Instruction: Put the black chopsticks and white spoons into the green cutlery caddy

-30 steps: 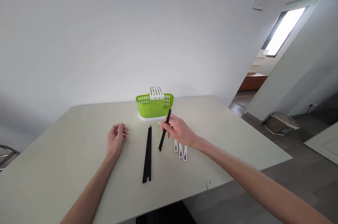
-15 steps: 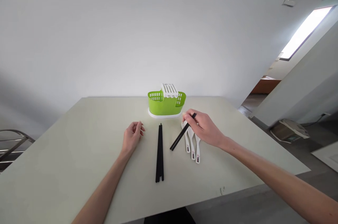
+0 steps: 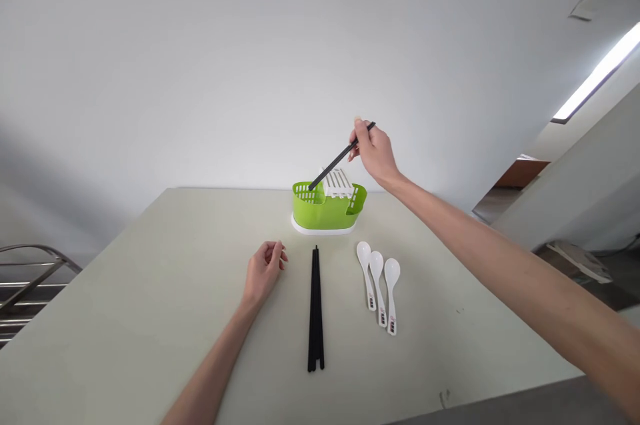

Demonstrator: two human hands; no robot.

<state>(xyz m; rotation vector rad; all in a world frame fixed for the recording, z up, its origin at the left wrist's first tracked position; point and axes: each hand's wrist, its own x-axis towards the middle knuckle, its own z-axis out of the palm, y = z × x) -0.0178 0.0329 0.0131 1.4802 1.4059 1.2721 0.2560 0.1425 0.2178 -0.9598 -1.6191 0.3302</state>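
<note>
R hand (image 3: 376,153) – gripping blk chopsticks (image 3: 334,163) | L hand (image 3: 263,271) – half-open | spoon lbls (image 3: 383,319) illegible

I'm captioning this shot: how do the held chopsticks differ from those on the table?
The held chopsticks slant toward the basket; the resting chopsticks lie flat on the table. The right hand's grip holds the held chopsticks; the resting chopsticks are untouched. Both are black.
</note>
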